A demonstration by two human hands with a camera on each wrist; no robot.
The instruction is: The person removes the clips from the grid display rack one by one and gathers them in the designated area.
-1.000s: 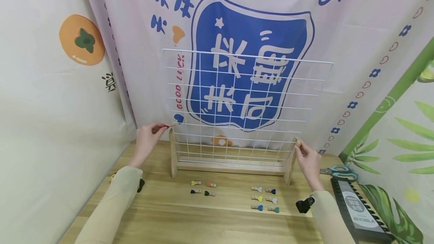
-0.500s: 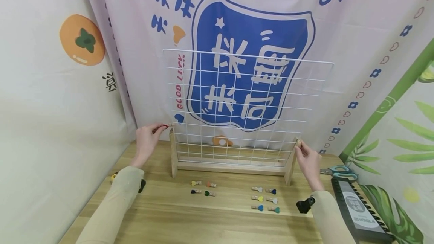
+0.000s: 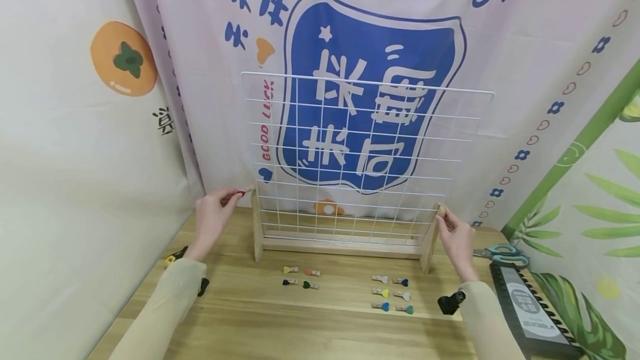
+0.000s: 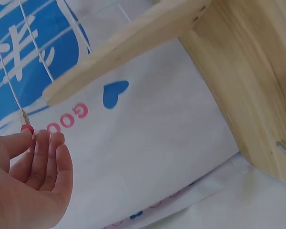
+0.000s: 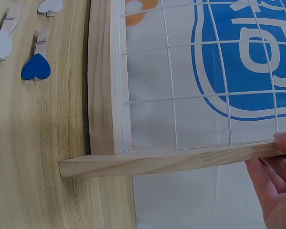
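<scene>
A white wire grid (image 3: 345, 143) stands upright in a wooden stand (image 3: 340, 246). Between thumb and fingertips, my left hand (image 3: 212, 213) pinches a small wooden clothespin (image 4: 24, 119) with a red piece at its held end. The pin's tip meets the grid's left edge wire in the left wrist view, close to the top of the stand's left post (image 4: 119, 51). On the other side, my right hand (image 3: 456, 238) grips the upper end of the right post (image 5: 190, 161), thumb on one face and fingers on the other.
Several heart clothespins lie before the stand, including a yellow one (image 3: 290, 270) in the left group and a blue one (image 3: 381, 306) in the right. Scissors (image 3: 502, 253) and a black-and-white case (image 3: 532, 310) lie at right. A yellow-and-black tool (image 3: 175, 257) lies at left.
My left hand has shifted slightly down and left with the clothespin, whose tip now appears lower, beside the left post's top. The right hand keeps its hold on the right post.
</scene>
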